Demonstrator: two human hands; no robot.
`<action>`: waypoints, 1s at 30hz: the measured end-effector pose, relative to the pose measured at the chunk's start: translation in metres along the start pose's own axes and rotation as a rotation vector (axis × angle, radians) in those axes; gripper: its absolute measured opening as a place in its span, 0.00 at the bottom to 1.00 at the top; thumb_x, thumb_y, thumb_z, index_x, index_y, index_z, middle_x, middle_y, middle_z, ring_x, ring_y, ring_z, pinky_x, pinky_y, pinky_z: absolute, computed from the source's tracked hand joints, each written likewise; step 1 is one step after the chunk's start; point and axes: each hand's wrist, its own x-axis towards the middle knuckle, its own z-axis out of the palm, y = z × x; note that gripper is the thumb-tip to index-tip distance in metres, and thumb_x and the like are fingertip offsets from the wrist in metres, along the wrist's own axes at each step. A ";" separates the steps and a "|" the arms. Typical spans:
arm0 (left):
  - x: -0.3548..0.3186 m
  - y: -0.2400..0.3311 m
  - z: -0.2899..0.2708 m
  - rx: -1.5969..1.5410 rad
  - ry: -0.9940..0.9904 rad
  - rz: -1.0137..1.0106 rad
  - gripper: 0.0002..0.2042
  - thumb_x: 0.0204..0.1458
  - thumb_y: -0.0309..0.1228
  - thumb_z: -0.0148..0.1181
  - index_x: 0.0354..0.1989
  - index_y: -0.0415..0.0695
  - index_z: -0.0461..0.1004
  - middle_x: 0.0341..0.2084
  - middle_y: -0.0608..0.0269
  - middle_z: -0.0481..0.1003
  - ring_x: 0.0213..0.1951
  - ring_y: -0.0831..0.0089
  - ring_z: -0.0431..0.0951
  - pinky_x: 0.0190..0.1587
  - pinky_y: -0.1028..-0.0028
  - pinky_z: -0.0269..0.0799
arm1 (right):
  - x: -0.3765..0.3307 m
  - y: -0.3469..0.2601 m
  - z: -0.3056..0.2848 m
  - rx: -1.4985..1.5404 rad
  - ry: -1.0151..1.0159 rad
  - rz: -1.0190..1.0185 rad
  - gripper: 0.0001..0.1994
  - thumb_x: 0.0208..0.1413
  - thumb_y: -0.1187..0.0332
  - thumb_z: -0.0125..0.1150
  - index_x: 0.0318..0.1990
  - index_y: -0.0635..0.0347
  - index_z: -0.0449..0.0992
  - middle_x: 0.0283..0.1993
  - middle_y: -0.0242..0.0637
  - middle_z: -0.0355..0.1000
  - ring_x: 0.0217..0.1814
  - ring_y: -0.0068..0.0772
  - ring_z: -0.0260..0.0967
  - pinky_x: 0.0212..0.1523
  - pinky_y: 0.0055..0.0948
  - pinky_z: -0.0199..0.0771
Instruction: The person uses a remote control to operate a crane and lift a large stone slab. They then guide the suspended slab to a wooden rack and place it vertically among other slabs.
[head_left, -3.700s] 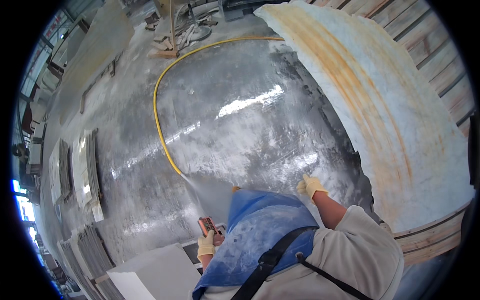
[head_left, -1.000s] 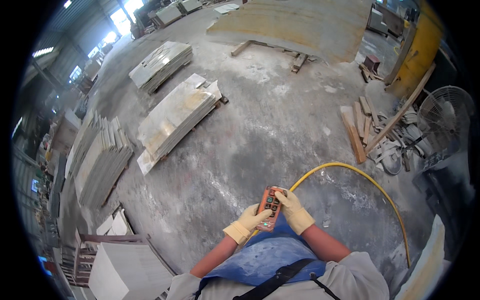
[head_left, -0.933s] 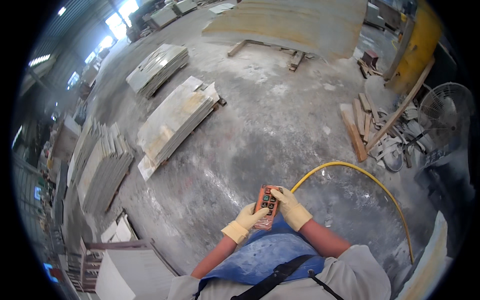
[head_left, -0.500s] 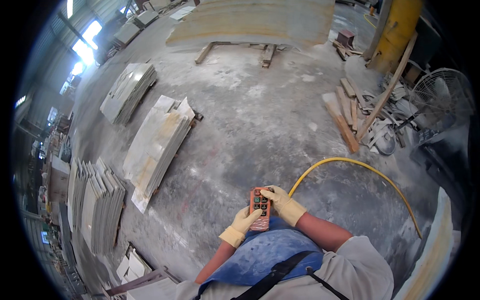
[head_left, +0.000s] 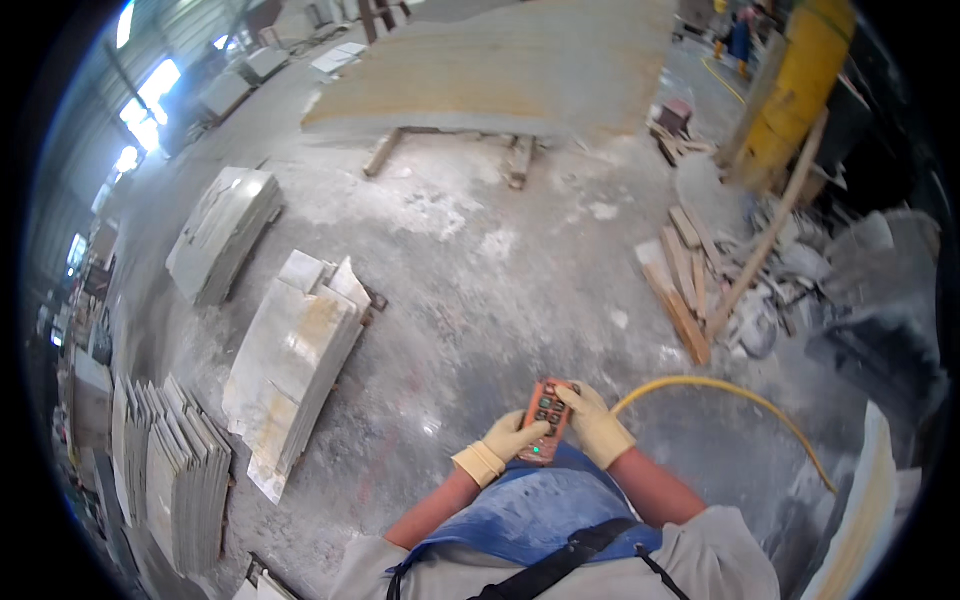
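An orange remote control (head_left: 541, 440) with dark push buttons is held in front of my blue apron (head_left: 550, 505). A small green light glows near its lower end. My left hand (head_left: 508, 440), in a cream glove, grips its left side with the thumb over the buttons. On the other side my right hand (head_left: 598, 428), gloved alike, closes round the upper right edge, its thumb on the top buttons. The fingers behind the remote are hidden.
Stacked stone slabs (head_left: 290, 370) lie to the left, with upright slabs (head_left: 185, 480) nearer me. A large slab (head_left: 490, 70) rests on timbers ahead. Right are a yellow hose (head_left: 740, 388), wood offcuts (head_left: 680, 290) and a yellow column (head_left: 795, 95). A person (head_left: 741, 40) stands far right.
My view has tilted up, so the floor and slabs appear lower. Both hands and the remote have shifted slightly right, and the remote now leans. A green light now shows on it.
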 end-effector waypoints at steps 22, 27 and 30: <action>0.271 0.243 -0.100 -0.078 0.058 -0.025 0.20 0.65 0.39 0.64 0.57 0.36 0.76 0.44 0.62 0.81 0.41 0.78 0.80 0.44 0.74 0.78 | 0.318 -0.205 0.011 -0.024 -0.058 -0.087 0.26 0.60 0.47 0.69 0.53 0.62 0.78 0.45 0.35 0.80 0.44 0.30 0.79 0.48 0.32 0.81; 0.345 0.298 -0.102 -0.148 0.213 0.101 0.21 0.65 0.41 0.64 0.58 0.38 0.76 0.46 0.63 0.81 0.43 0.79 0.80 0.45 0.74 0.78 | 0.377 -0.275 -0.002 -0.028 -0.238 -0.098 0.28 0.65 0.46 0.63 0.59 0.61 0.75 0.49 0.37 0.79 0.49 0.30 0.79 0.49 0.32 0.80; 0.392 0.317 -0.104 -0.229 0.223 0.142 0.20 0.65 0.40 0.64 0.59 0.40 0.77 0.48 0.65 0.81 0.45 0.79 0.81 0.46 0.75 0.79 | 0.389 -0.301 -0.001 -0.035 -0.260 -0.008 0.28 0.68 0.48 0.60 0.63 0.62 0.71 0.54 0.39 0.77 0.53 0.32 0.78 0.53 0.34 0.81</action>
